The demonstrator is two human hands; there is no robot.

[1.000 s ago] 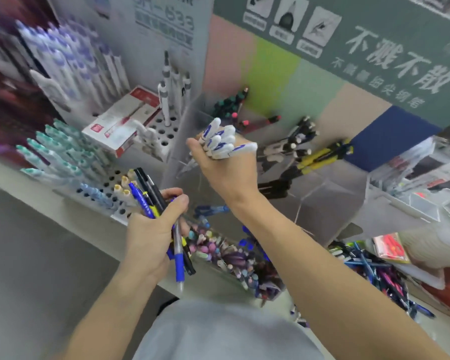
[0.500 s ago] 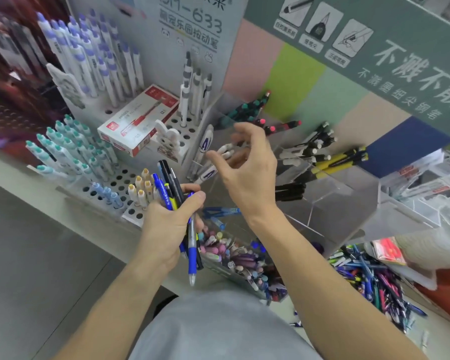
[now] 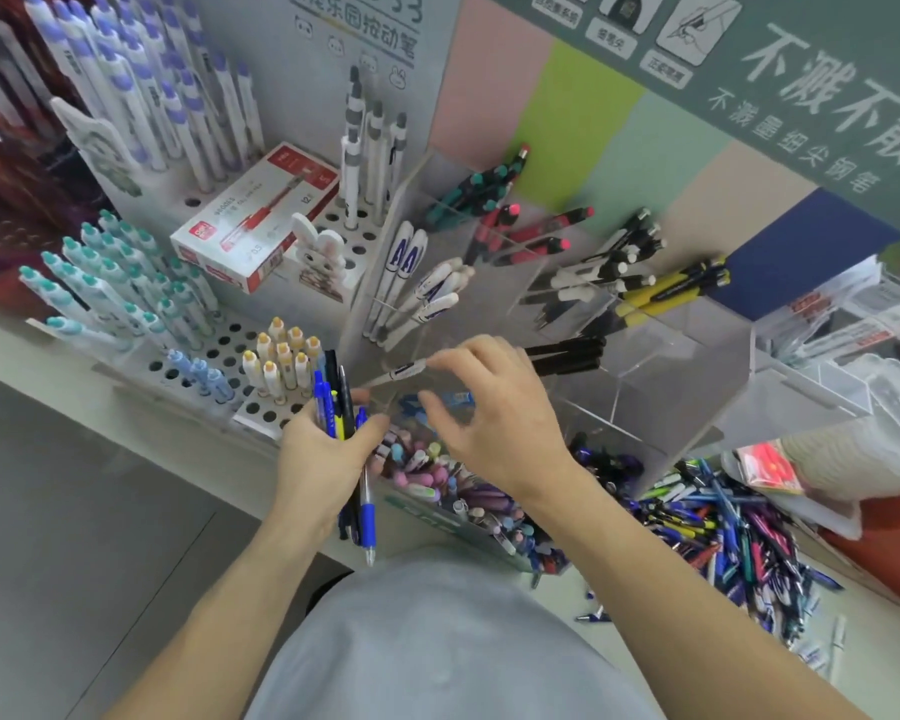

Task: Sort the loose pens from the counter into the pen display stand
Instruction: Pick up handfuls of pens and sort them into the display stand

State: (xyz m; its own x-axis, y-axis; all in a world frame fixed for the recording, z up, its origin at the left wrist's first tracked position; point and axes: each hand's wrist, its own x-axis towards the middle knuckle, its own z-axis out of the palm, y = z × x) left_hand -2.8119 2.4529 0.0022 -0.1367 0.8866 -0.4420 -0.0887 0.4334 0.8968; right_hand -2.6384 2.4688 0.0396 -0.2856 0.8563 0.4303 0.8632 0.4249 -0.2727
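Observation:
My left hand (image 3: 323, 459) grips a bundle of pens (image 3: 340, 407), blue, black and yellow, tips pointing down. Just right of it, my right hand (image 3: 494, 413) hovers over the front of the clear acrylic display stand (image 3: 645, 366) and pinches one white pen (image 3: 404, 370) by its end, lying almost level. Several matching white pens (image 3: 427, 293) with blue lettering stand in the stand's left compartment. Other compartments hold teal, red, black-and-white, yellow and black pens. A heap of loose pens (image 3: 723, 537) lies on the counter at the right.
A white perforated rack (image 3: 219, 350) on the left holds teal, purple and yellow-capped pens. A red-and-white pen box (image 3: 255, 220) lies on it beside a rabbit eraser (image 3: 318, 252). A front bin (image 3: 458, 491) holds pastel pens. Packaged goods sit at the far right.
My right hand let go of the handful of white pens in the left compartment, then dropped back toward my left hand and now pinches a single white pen. The left hand kept its bundle.

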